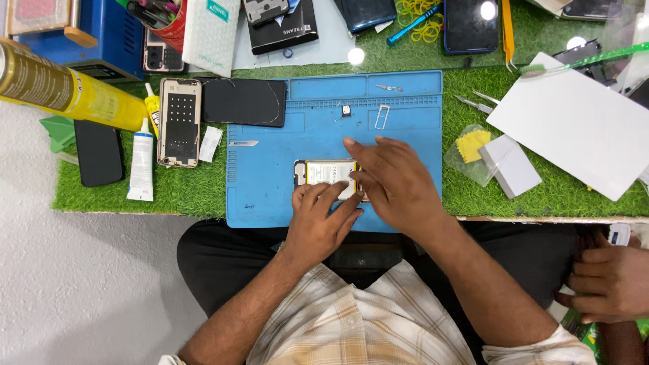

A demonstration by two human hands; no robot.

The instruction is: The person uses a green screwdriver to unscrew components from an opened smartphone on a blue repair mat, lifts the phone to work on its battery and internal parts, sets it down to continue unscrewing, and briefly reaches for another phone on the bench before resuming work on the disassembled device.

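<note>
Phone: an open phone [329, 173] with a yellow battery lies in the middle of the frame, on the blue mat [270, 176].
Left hand [319, 223]: fingers spread flat on the phone's lower edge.
Right hand [392, 179]: fingers pressed on its right end.
Desk [169, 192]: green grass cover; a glue tube [142, 161] lies at the left.

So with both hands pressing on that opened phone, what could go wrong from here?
1. Both the left hand and the right hand press on the opened phone, whose battery looks exposed; hard pressure might dent it.
2. The phone lies near the front edge of the blue mat, so a slip could push it off toward the lap.
3. The small SIM tray and a tiny part lie loose above the hands; a sweep could scatter them.
</note>
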